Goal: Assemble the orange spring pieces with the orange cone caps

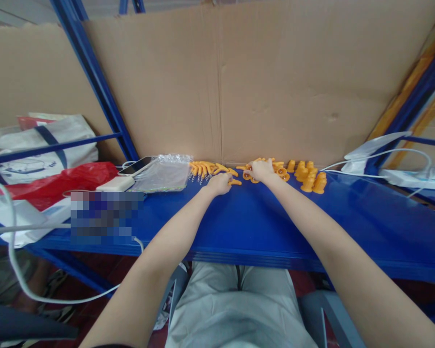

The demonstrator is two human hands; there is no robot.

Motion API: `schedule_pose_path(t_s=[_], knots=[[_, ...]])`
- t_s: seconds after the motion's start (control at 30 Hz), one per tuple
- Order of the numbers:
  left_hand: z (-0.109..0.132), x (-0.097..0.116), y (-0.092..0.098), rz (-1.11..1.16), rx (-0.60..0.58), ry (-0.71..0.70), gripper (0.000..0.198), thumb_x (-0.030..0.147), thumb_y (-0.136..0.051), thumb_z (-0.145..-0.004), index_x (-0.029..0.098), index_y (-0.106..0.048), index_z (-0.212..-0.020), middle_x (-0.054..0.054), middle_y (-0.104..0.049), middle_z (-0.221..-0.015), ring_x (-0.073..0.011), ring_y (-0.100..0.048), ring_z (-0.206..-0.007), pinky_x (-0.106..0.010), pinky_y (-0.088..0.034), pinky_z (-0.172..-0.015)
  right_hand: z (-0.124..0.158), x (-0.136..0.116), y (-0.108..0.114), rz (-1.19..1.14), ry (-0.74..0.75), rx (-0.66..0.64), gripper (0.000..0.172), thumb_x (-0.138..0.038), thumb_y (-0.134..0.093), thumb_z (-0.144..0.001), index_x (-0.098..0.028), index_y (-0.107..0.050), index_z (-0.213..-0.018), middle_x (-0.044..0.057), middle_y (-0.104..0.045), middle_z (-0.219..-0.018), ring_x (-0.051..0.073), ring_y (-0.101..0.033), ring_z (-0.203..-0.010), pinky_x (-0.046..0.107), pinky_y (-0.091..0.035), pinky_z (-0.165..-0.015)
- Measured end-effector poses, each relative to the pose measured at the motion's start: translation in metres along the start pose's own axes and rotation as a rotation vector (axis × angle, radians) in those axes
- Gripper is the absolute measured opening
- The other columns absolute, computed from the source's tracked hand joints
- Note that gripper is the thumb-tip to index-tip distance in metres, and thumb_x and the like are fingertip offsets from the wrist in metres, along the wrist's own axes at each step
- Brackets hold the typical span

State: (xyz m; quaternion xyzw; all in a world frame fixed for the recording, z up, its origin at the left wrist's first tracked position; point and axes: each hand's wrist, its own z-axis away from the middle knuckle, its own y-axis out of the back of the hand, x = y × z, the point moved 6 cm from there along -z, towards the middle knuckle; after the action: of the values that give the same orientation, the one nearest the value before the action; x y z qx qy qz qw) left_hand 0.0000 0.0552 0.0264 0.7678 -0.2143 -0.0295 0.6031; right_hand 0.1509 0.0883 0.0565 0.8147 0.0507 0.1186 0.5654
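Observation:
Fingers closed, my left hand (220, 184) is on an orange-handled corkscrew (235, 182), whose handle end sticks out to the right. Just behind and left of it lies a row of orange-handled corkscrews (202, 169) with their metal spirals toward me. My right hand (261, 170) reaches down with bent fingers into a group of orange cup-shaped pieces (282, 172). Its fingertips are partly hidden, so what they pinch cannot be made out. Farther right several orange bell-shaped pieces (308, 179) stand upright.
A blue shelf (253, 227) carries everything, backed by a cardboard wall (293, 82). To the left lie a clear plastic bag (163, 174), a phone (136, 166), a white power bank (116, 184) and a red bag (72, 181). White cables (377, 151) and blue posts (94, 77) flank the shelf.

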Motion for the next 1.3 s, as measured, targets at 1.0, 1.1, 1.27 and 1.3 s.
schedule_pose_path(t_s=[1.0,1.1,1.27,1.3], knots=[[0.007,0.013,0.002,-0.166,-0.107,0.002,0.037,0.011,-0.05,-0.095,0.017,-0.067,-0.127,-0.011,-0.07,-0.132,-0.0245,-0.066,-0.122,-0.033,-0.053,-0.102,0.005,0.175,-0.037,-0.049,-0.392,-0.22,0.058,-0.023,-0.058,-0.082,-0.024,-0.058,-0.141,0.019,-0.071,-0.126,0.036,-0.067,-0.118,0.051,-0.052,-0.093],[0.006,0.012,0.001,-0.154,-0.095,-0.008,0.036,0.01,-0.05,-0.094,0.017,-0.067,-0.125,-0.011,-0.071,-0.131,-0.025,-0.066,-0.122,-0.033,-0.052,-0.102,0.007,0.173,-0.037,-0.034,-0.382,-0.26,0.055,-0.019,-0.057,-0.083,-0.021,-0.06,-0.138,0.021,-0.067,-0.134,0.038,-0.064,-0.123,0.053,-0.051,-0.095],[0.004,0.011,-0.001,-0.136,-0.089,-0.01,0.035,0.009,-0.05,-0.093,0.017,-0.068,-0.122,-0.011,-0.071,-0.131,-0.0259,-0.066,-0.122,-0.035,-0.053,-0.101,0.01,0.174,-0.035,-0.059,-0.417,-0.235,0.054,-0.02,-0.057,-0.087,-0.018,-0.055,-0.14,0.021,-0.064,-0.137,0.036,-0.061,-0.128,0.053,-0.05,-0.1],[0.004,0.011,-0.001,-0.136,-0.091,-0.01,0.035,0.01,-0.05,-0.093,0.017,-0.068,-0.122,-0.011,-0.071,-0.131,-0.026,-0.066,-0.122,-0.035,-0.053,-0.101,0.01,0.174,-0.035,-0.066,-0.42,-0.224,0.054,-0.021,-0.056,-0.087,-0.017,-0.054,-0.141,0.021,-0.063,-0.139,0.035,-0.059,-0.13,0.052,-0.049,-0.101]])
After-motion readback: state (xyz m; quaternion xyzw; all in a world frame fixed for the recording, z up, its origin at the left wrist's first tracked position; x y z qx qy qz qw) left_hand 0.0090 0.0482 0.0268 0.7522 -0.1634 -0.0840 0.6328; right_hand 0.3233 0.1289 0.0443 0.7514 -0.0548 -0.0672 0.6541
